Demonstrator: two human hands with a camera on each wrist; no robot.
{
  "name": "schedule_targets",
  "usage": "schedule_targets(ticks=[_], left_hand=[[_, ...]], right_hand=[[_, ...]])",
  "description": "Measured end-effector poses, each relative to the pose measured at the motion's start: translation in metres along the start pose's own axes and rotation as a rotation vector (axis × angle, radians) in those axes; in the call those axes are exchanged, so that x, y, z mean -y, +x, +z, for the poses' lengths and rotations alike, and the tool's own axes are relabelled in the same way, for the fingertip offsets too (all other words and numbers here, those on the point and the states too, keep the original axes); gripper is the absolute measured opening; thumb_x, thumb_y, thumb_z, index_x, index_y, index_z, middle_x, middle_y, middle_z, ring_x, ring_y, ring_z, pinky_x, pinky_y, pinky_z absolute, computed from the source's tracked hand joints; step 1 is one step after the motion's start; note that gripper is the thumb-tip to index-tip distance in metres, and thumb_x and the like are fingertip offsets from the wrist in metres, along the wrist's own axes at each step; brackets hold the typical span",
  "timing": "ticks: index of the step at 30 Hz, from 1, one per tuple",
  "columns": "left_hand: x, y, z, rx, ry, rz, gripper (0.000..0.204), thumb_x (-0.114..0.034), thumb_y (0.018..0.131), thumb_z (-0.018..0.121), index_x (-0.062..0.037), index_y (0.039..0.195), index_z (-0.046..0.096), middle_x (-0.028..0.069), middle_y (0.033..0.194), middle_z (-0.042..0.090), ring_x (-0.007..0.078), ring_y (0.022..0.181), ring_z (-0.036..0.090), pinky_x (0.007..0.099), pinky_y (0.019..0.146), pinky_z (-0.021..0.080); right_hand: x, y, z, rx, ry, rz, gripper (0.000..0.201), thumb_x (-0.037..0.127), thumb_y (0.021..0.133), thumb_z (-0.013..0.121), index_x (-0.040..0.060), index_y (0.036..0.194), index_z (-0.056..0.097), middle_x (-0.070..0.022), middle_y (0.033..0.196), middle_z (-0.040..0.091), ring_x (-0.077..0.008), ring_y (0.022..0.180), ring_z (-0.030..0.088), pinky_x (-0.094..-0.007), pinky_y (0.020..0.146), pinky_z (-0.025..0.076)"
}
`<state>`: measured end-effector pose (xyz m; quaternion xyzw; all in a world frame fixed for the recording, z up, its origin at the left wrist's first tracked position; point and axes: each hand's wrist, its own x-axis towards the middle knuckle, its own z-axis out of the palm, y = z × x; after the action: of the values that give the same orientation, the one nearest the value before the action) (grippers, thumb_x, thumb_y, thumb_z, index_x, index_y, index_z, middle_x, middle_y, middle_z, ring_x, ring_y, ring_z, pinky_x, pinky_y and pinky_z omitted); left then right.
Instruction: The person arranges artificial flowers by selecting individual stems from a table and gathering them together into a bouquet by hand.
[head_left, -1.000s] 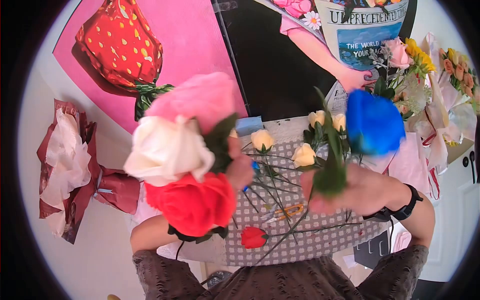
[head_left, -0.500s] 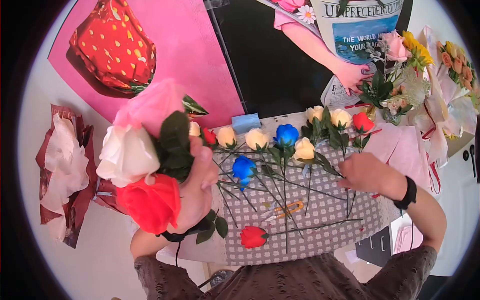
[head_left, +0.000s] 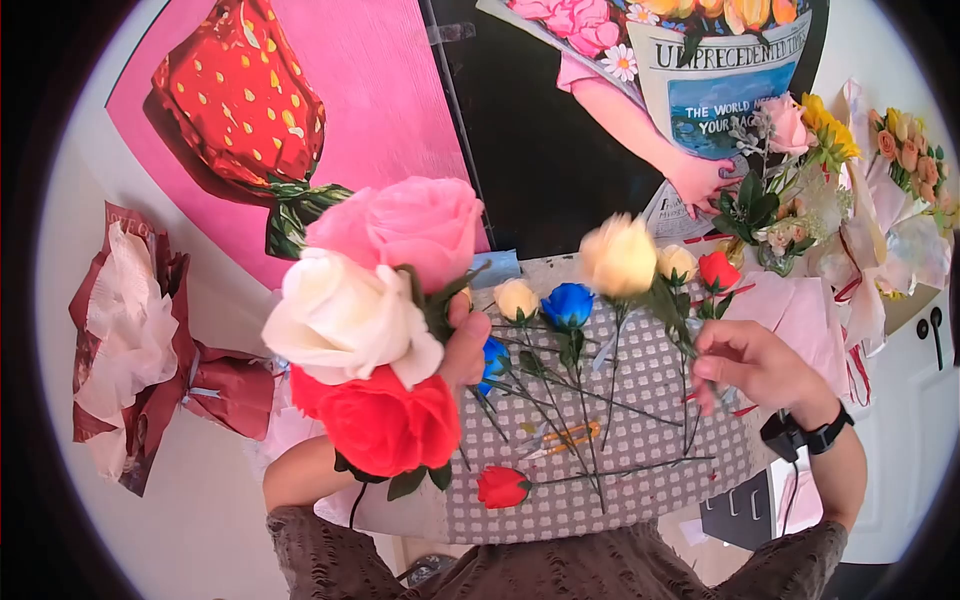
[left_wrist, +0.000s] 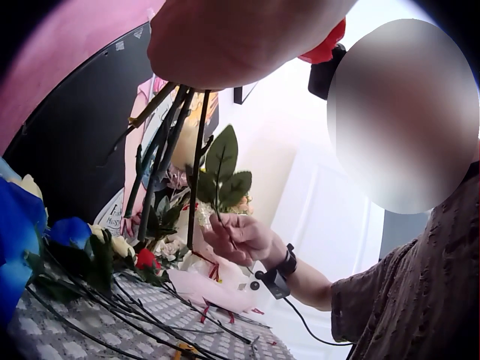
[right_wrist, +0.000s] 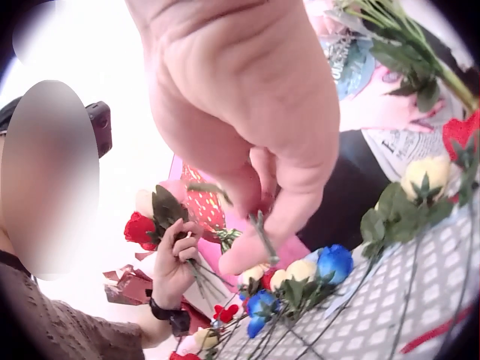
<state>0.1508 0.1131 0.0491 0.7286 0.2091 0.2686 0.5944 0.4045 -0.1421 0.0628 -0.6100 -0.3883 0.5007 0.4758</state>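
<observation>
My left hand (head_left: 467,345) grips a bunch by its stems (left_wrist: 169,142): a pink rose (head_left: 425,235), a white rose (head_left: 350,315) and a red rose (head_left: 385,425), with green leaves. The bunch is held up over the table's left side. My right hand (head_left: 755,365) pinches the leafy stem of a cream rose (head_left: 618,257), whose blurred head leans left above the table. Below and between the hands lie loose roses: blue ones (head_left: 568,305), cream ones (head_left: 515,299) and a red one (head_left: 503,487) near the front edge.
Orange-handled scissors (head_left: 570,437) lie among stems on the checked cloth (head_left: 640,490). Dark red wrapping paper (head_left: 230,380) is at the left, pale pink paper (head_left: 800,310) at the right. Behind that stand vase flowers (head_left: 785,125). A painted panel (head_left: 390,100) rises at the back.
My right hand released a blue rose onto the table, reached to the back-right roses, and now has a cream rose lifted. The left hand's bunch swung left, then back right.
</observation>
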Motion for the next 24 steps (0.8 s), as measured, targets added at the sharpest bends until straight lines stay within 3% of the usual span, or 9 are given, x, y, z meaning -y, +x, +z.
schedule_targets(ticks=[1,2,3,5,7,9,10,15,24], left_hand=[[0.016,0.006,-0.002,0.067,0.248,0.120,0.013,-0.019,0.091,0.064,-0.0138,0.100,0.056,-0.0049,0.071,0.054,0.0082,0.067,0.052,0.0275,0.068,0.044],[0.030,0.006,0.015,-0.140,0.542,-0.132,0.027,-0.022,0.091,0.062,-0.0113,0.115,0.056,-0.0016,0.093,0.064,0.0093,0.088,0.058,0.0302,0.086,0.044],[0.025,0.003,0.021,-0.018,0.007,0.082,0.009,-0.011,0.097,0.054,-0.0140,0.095,0.046,-0.0067,0.072,0.037,0.0048,0.056,0.031,0.0208,0.052,0.025],[0.006,0.005,0.028,0.043,-0.508,-0.210,0.009,-0.009,0.096,0.055,-0.0137,0.095,0.047,-0.0053,0.073,0.039,0.0059,0.058,0.034,0.0211,0.052,0.028],[0.021,0.010,0.023,0.153,-0.391,-0.042,0.008,-0.006,0.096,0.053,-0.0126,0.096,0.048,-0.0033,0.074,0.041,0.0074,0.060,0.036,0.0217,0.053,0.029],[0.036,0.012,0.026,0.227,-0.739,-0.157,0.011,-0.011,0.094,0.056,-0.0100,0.095,0.045,-0.0005,0.073,0.036,0.0158,0.067,0.037,0.0280,0.068,0.035],[0.045,0.017,0.026,0.217,-0.736,-0.150,0.011,-0.011,0.094,0.056,-0.0100,0.095,0.045,-0.0005,0.073,0.036,0.0158,0.067,0.037,0.0280,0.068,0.035],[0.083,0.046,0.023,0.245,-1.207,-0.385,0.024,-0.014,0.090,0.064,-0.0103,0.088,0.041,0.0006,0.079,0.037,0.0157,0.069,0.035,0.0280,0.067,0.034],[0.084,0.050,0.018,0.289,-1.162,-0.341,0.025,-0.015,0.090,0.065,-0.0101,0.091,0.040,0.0009,0.082,0.038,0.0159,0.072,0.036,0.0282,0.068,0.034]], right_hand=[[-0.007,0.006,0.008,-0.005,-0.009,-0.005,0.008,0.009,0.095,0.057,0.0013,0.094,0.055,-0.0035,0.084,0.062,-0.0110,0.067,0.062,-0.0266,0.062,0.050],[-0.013,0.015,0.017,-0.072,0.048,-0.188,0.008,0.009,0.095,0.058,0.0015,0.095,0.055,-0.0032,0.085,0.061,-0.0101,0.069,0.061,-0.0261,0.063,0.050],[-0.013,0.022,0.027,-0.134,0.106,-0.374,0.007,0.008,0.094,0.059,0.0018,0.096,0.056,-0.0028,0.087,0.061,-0.0091,0.071,0.060,-0.0255,0.064,0.050],[-0.003,0.033,0.046,-0.145,-0.046,-0.468,0.009,0.009,0.093,0.061,0.0027,0.098,0.057,-0.0019,0.087,0.061,-0.0084,0.075,0.059,-0.0243,0.065,0.050],[0.005,0.039,0.069,-0.161,0.030,-0.395,0.012,0.011,0.093,0.062,0.0015,0.100,0.057,-0.0026,0.088,0.062,-0.0094,0.074,0.061,-0.0246,0.067,0.051],[0.008,0.050,0.084,-0.080,0.043,-0.494,0.016,0.012,0.093,0.062,-0.0008,0.101,0.057,-0.0048,0.087,0.064,-0.0109,0.076,0.064,-0.0254,0.067,0.053],[0.009,0.060,0.085,-0.049,-0.119,-0.634,0.015,0.011,0.093,0.062,-0.0026,0.098,0.057,-0.0080,0.084,0.065,-0.0144,0.076,0.068,-0.0271,0.064,0.054],[0.031,0.069,0.099,-0.131,-0.306,-0.650,0.010,0.006,0.091,0.060,-0.0030,0.089,0.055,-0.0104,0.077,0.064,-0.0190,0.069,0.070,-0.0286,0.058,0.053],[0.030,0.078,0.099,-0.201,-0.518,-0.749,0.011,-0.004,0.081,0.062,-0.0036,0.089,0.055,-0.0126,0.084,0.058,-0.0230,0.067,0.067,-0.0300,0.059,0.053]])
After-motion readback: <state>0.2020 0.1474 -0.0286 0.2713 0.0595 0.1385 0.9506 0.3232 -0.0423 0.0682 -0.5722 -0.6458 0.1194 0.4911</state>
